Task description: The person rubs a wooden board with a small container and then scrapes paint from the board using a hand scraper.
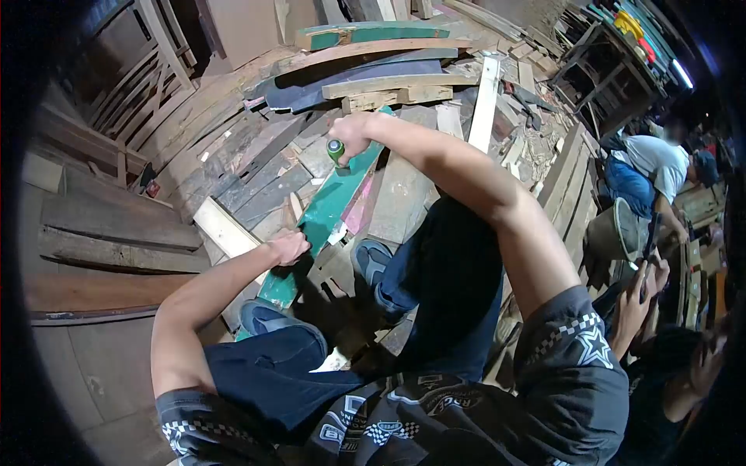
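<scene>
A long board painted green (pixel 330 206) slants across the floor in front of me, running between my feet and the timber pile. Around a tool with a green-and-black handle (pixel 336 147), my right hand (pixel 353 130) is closed, over the far part of the board. The handle's round end faces me; the tool's working end is hidden, so its kind cannot be made out. My left hand (pixel 289 247) grips the near left edge of the board with bent fingers. Beside the board's right edge lies a pink piece (pixel 364 203).
Stacked beams, including a green-painted beam (pixel 373 33), lie ahead. A pale plank (pixel 225 227) is at the left, and wood scraps litter the floor. At right, a person in a white shirt (pixel 657 163) bends near a bucket (pixel 618 231); another person's hands (pixel 641 291) hold a dark object.
</scene>
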The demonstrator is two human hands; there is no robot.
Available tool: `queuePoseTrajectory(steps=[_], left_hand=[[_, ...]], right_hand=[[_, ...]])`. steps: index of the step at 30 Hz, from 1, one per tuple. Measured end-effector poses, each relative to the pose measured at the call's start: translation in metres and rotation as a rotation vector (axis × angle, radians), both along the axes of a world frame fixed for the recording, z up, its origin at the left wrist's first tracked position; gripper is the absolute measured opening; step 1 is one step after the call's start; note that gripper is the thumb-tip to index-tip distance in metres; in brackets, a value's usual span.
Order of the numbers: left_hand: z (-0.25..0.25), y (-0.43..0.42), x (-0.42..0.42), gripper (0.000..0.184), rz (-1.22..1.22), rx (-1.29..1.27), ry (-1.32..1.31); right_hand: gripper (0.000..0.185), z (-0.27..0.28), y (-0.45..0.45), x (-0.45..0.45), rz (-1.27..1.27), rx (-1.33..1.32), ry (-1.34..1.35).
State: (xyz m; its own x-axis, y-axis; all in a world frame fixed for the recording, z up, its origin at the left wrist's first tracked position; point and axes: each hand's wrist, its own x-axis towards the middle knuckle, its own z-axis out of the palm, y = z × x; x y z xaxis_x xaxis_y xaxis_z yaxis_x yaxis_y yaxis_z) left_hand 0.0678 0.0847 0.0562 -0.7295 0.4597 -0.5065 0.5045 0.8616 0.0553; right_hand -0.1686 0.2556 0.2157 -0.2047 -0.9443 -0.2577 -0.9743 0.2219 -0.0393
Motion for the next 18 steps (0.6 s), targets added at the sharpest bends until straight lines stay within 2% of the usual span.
queuePoseTrajectory(steps=[1, 4, 8, 11, 14, 18], left_hand=[[0.003, 0.001, 0.0, 0.025, 0.007, 0.008, -0.003], [0.005, -0.001, 0.003, 0.025, -0.025, 0.07, 0.053], [0.007, 0.002, 0.003, 0.026, 0.018, 0.042, 0.028], [0.017, 0.003, 0.002, 0.022, 0.01, 0.025, 0.047], [0.021, 0.008, 0.004, 0.02, -0.009, 0.031, 0.057], [0.01, 0.005, 0.002, 0.02, -0.013, 0.002, 0.034]], right_hand=[[0.042, 0.001, -0.004, -0.001, 0.024, 0.072, -0.025], [0.052, 0.005, -0.003, 0.002, -0.002, 0.091, -0.02], [0.053, 0.002, -0.004, -0.001, -0.006, 0.071, -0.028], [0.046, 0.016, 0.001, 0.006, -0.007, 0.036, -0.017], [0.035, -0.001, -0.004, -0.002, 0.059, 0.017, -0.037], [0.033, -0.012, -0.003, -0.011, 0.054, 0.017, -0.025]])
